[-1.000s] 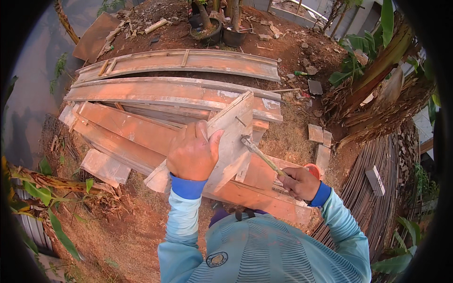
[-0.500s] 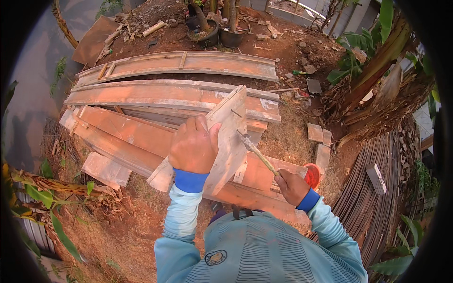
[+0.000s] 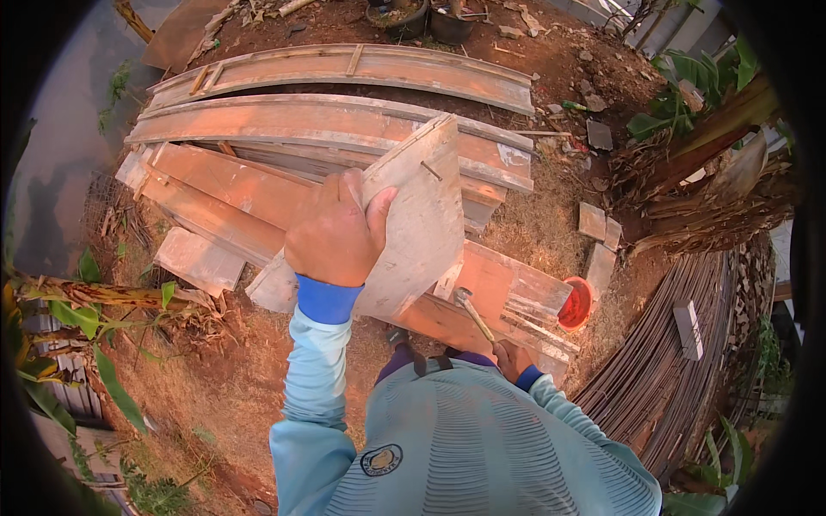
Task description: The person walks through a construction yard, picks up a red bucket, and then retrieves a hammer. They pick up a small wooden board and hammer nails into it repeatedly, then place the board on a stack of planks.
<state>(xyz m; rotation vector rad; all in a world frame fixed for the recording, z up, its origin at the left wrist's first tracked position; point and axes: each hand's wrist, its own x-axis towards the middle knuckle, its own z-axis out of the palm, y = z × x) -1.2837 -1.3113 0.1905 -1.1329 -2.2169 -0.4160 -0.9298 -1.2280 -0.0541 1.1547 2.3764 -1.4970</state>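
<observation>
My left hand (image 3: 334, 228) is closed round the edge of a pale, weathered wooden board (image 3: 411, 228), which it holds up tilted above the planks. A nail (image 3: 431, 171) sticks out of the board near its upper end. Lower down, my right hand (image 3: 514, 359) grips the wooden handle of a hammer (image 3: 477, 319). The metal head of the hammer is apart from the board, over a reddish plank (image 3: 486, 279).
Long wooden form panels (image 3: 335, 116) lie across the ground ahead. To the right are a red bucket (image 3: 575, 303), loose bricks (image 3: 601, 262), a heap of thin rods (image 3: 662, 353) and a banana trunk (image 3: 714, 189). A grey wall (image 3: 64, 163) rises on the left.
The hammer has moved away from the board, down toward my body. Two nails showed on the board before; one shows now. My left hand still holds the board, and the view has shifted.
</observation>
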